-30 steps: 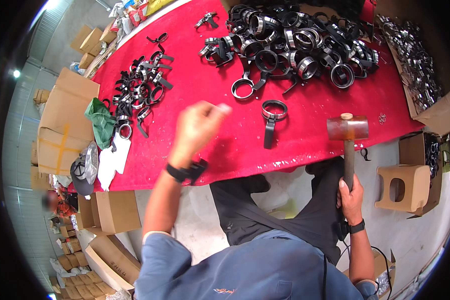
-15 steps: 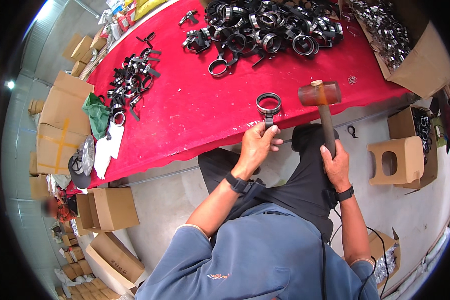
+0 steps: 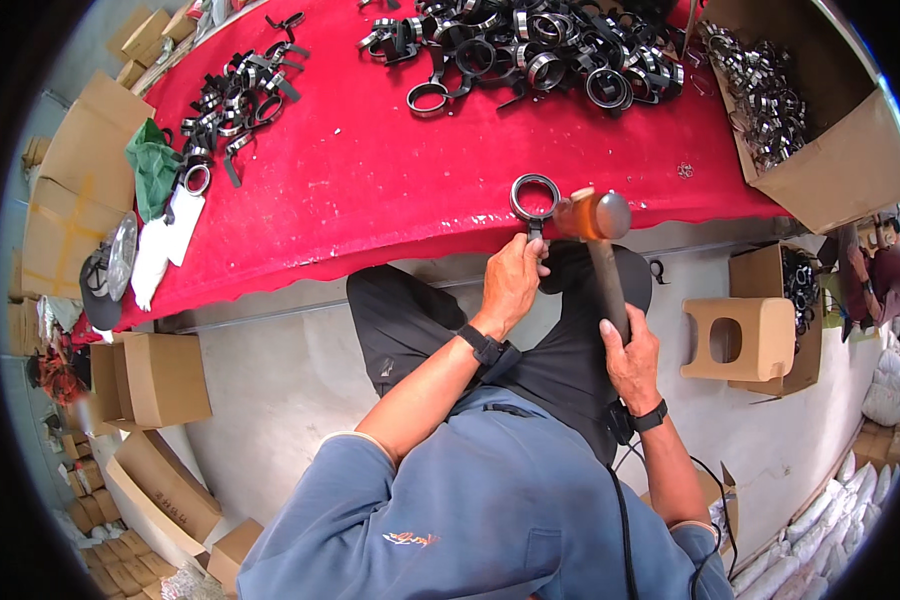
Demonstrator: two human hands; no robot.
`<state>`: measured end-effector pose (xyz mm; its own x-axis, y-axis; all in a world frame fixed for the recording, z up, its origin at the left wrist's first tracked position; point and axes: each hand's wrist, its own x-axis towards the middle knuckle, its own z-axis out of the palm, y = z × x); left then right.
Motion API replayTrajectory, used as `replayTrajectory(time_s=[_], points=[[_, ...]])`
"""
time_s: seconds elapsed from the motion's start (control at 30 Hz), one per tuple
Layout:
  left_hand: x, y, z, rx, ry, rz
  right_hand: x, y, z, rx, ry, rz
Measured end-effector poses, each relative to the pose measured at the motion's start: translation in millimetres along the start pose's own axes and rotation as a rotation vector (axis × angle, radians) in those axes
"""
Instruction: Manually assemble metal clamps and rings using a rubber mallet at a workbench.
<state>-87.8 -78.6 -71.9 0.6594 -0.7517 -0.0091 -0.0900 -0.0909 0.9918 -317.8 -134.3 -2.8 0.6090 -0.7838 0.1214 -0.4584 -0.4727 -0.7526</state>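
A left hand (image 3: 510, 280) is pinching the stem of a black-and-silver ring (image 3: 535, 219) near mid-frame, fingers curling around it, the ring lying at the front edge of a table (image 3: 370, 170). Right of centre, a right hand (image 3: 632, 360) is gripping the handle of a mallet (image 3: 604, 262), its head hanging just beside the ring; whether the two are touching is impossible to tell. This single ring is occupying the work, and nothing is showing whether it is finished. Many similar rings are lying in a large heap (image 3: 545, 60) at top centre, fewer in a small heap (image 3: 235, 105) at upper left; which, if either, is holding completed pieces cannot be told. Red cloth is covering the table. A carton (image 3: 840, 170) of silver bands is standing at upper right; a green bag (image 3: 154, 170) and a cap (image 3: 98, 290) are sitting at left. Beyond, boxes (image 3: 170, 380) are standing on a pale floor (image 3: 270, 370), and white sacks (image 3: 805, 530) are filling the lower right.
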Motion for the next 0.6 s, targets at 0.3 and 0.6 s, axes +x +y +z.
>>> replayTrajectory(time_s=[0.3, 0.6], points=[[-3, 14, -4, -0.019, 0.017, -0.06, 14, -24, -6, -0.441, 0.311, -0.303], [-6, 9, -10, -0.098, 0.111, -0.067, 52, -128, -69, 0.038, 0.244, -0.009]])
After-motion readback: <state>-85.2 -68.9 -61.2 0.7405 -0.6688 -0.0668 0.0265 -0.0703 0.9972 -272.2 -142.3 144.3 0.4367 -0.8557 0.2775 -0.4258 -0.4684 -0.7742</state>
